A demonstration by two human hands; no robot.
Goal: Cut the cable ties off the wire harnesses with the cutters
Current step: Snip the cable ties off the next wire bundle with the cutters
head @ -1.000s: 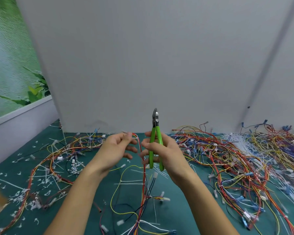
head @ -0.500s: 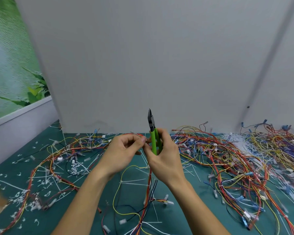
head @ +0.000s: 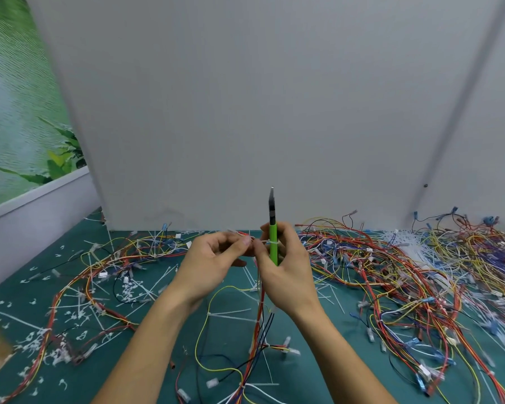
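Observation:
My right hand (head: 286, 266) grips the green-handled cutters (head: 273, 228) upright, their dark jaws pointing up and closed. My left hand (head: 216, 258) pinches the top of a red, yellow and black wire harness (head: 258, 325) that hangs down between my forearms to the green mat. The fingertips of both hands meet at a white cable tie (head: 264, 242) beside the cutter handle. Further white ties show lower on the hanging harness.
A big tangle of wire harnesses (head: 405, 272) covers the mat on the right, a smaller one (head: 114, 263) lies on the left. Cut white tie pieces (head: 41, 339) litter the green mat (head: 169, 330). A grey wall panel (head: 245, 112) stands close behind.
The hands have come together. The cutters turned edge-on and their jaws closed. My left fingers went from spread to pinching the harness top by the tie.

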